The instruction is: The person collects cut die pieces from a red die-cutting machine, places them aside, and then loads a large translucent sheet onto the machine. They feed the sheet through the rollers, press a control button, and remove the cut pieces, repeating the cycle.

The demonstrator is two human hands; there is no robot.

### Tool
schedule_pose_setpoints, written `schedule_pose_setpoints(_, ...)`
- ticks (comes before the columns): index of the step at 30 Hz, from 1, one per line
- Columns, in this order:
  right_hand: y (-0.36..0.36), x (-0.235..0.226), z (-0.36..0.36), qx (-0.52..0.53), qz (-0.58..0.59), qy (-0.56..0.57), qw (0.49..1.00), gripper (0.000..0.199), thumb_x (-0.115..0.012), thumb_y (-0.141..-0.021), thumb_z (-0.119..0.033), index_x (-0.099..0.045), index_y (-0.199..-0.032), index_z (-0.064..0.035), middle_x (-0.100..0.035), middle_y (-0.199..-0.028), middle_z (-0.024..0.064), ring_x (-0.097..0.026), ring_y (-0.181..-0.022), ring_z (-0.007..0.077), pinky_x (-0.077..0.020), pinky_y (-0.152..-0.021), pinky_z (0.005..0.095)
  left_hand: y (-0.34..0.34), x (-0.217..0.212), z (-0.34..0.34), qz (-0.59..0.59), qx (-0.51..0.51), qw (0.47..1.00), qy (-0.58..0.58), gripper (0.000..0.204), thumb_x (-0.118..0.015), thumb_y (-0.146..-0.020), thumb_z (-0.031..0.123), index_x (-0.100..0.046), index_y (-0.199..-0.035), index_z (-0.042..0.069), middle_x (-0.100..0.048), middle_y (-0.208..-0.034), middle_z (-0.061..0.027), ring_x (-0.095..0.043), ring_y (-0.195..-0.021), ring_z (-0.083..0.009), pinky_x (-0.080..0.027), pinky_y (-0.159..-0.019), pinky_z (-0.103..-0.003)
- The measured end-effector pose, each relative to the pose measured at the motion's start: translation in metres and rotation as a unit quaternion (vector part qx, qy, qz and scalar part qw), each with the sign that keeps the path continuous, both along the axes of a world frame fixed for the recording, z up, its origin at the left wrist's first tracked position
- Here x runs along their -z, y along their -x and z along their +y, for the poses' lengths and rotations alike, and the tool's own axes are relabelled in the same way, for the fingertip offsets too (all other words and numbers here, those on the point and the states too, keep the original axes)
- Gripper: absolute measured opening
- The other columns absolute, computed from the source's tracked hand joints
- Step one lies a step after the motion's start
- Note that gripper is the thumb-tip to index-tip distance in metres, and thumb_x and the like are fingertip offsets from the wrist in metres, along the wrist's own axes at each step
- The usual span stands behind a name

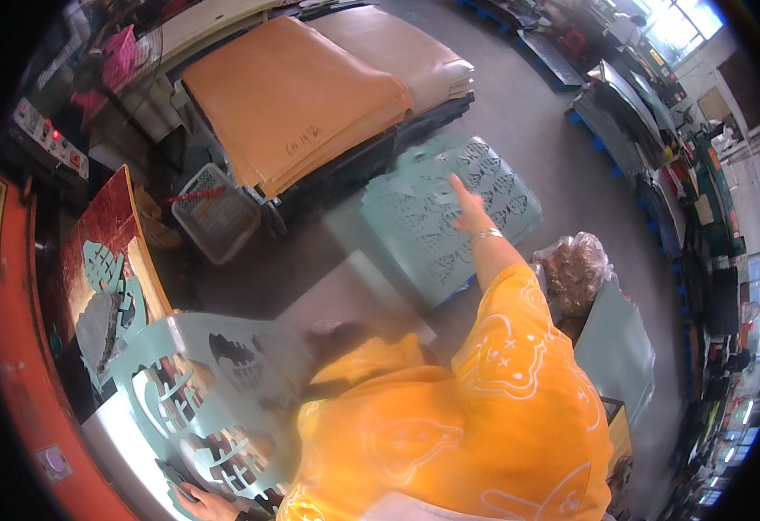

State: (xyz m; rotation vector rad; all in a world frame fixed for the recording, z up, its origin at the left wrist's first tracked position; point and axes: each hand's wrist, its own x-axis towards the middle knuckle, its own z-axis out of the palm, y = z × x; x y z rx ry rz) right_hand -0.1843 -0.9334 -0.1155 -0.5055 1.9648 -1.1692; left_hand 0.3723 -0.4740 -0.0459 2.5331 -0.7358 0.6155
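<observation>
My right hand (469,210) is stretched out over a stack of grey-green sheets (436,271) with rows of cut-out shapes. Its fingers are extended and nothing shows in them; whether they touch the top sheet I cannot tell. At the lower left, my left hand (208,505) is closed at a small dark flat piece (170,476), partly cut off by the frame's edge. Beside it, a grey-green sheet (199,332) with leaf-like cut-outs bends up next to my body. Loose cut pieces (106,304) lie against a reddish board (106,217).
Large tan sheets (310,91) are piled at the back beside greyish ones (388,43). A plastic basket (219,217) stands left of centre. Clear bags (575,273) and a plain green sheet (614,347) are at my right. An orange-red machine frame (19,373) borders the left.
</observation>
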Motion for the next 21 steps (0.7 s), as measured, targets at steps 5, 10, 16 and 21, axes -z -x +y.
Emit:
schedule_pose_setpoints(5, -0.012, 0.095, 0.061, -0.343, 0.157, -0.197, 0.905, 0.048, -0.064, -0.081, -0.036, -0.060, -0.113, 0.0004, -0.060, -0.118, 0.0195, -0.059, -0.106, 0.0314, -0.0467, -0.089, 0.0423, -0.021, 0.018, 0.006, 0.133, -0.027, 0.990, 0.031, 0.034, -0.049, -0.096, 0.014, -0.049, -0.124, -0.006, -0.057, -0.118, -0.0174, -0.058, -0.106, -0.0269, -0.044, -0.093, -0.033)
schedule_pose_setpoints(10, -0.214, 0.079, 0.040, -0.608, 0.182, 0.142, 0.760, 0.044, -0.058, -0.081, -0.039, -0.066, -0.103, -0.0021, -0.063, -0.104, 0.0215, -0.059, -0.101, 0.0356, -0.0462, -0.089, 0.0428, -0.009, 0.013, 0.005, 0.179, 0.012, 0.976, 0.125, 0.035, -0.049, -0.092, 0.009, -0.050, -0.124, -0.007, -0.055, -0.119, -0.0187, -0.056, -0.107, -0.0287, -0.043, -0.093, -0.034)
schedule_pose_setpoints(16, -0.430, -0.077, 0.018, -0.674, -0.046, 0.353, 0.648, 0.027, -0.066, -0.085, -0.018, -0.064, -0.107, -0.0018, -0.069, -0.095, 0.0107, -0.065, -0.090, 0.0158, -0.0514, -0.082, 0.0299, 0.014, 0.007, -0.006, 0.233, -0.006, 0.957, 0.175, 0.036, -0.049, -0.090, 0.010, -0.052, -0.123, -0.003, -0.056, -0.119, -0.0194, -0.052, -0.111, -0.0297, -0.039, -0.098, -0.038)
schedule_pose_setpoints(21, -0.554, -0.128, 0.036, -0.771, 0.109, 0.406, 0.479, 0.059, -0.074, -0.073, -0.025, -0.054, -0.125, -0.0048, -0.055, -0.123, 0.0168, -0.051, -0.117, 0.0291, -0.0394, -0.100, 0.0383, 0.031, 0.001, -0.014, 0.123, 0.013, 0.986, 0.115, 0.032, -0.054, -0.081, 0.005, -0.060, -0.112, 0.003, -0.059, -0.112, -0.0176, -0.053, -0.109, -0.0356, -0.038, -0.098, -0.043)
